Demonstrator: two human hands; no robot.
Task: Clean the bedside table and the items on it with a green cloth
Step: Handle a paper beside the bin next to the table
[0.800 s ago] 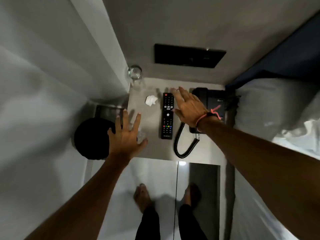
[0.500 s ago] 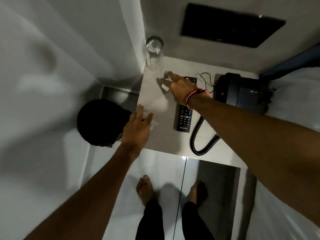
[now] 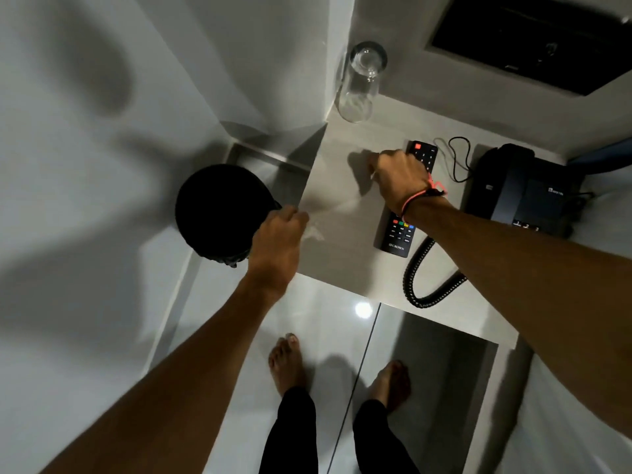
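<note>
The bedside table (image 3: 345,265) is a pale grey top against the wall. My left hand (image 3: 278,234) is closed at its left edge on a crumpled clear wrapper (image 3: 313,232). My right hand (image 3: 398,176) is closed over the spot where a small white paper ball lay; the ball itself is hidden under the fingers. A black remote (image 3: 400,234) lies beside and partly under my right wrist. A clear glass bottle (image 3: 359,83) stands at the back left corner. A black telephone (image 3: 526,196) sits at the right, its coiled cord (image 3: 420,285) looping forward. No green cloth is in view.
A black round bin (image 3: 219,210) stands on the floor just left of the table. A dark wall panel (image 3: 533,39) is above the table. White bedding (image 3: 581,405) lies at the right. My bare feet (image 3: 287,364) stand on glossy tiles in front.
My right hand moved left from the phone across the remote and closed where the paper ball lay. My left hand closed on the clear wrapper at the table's left edge.
</note>
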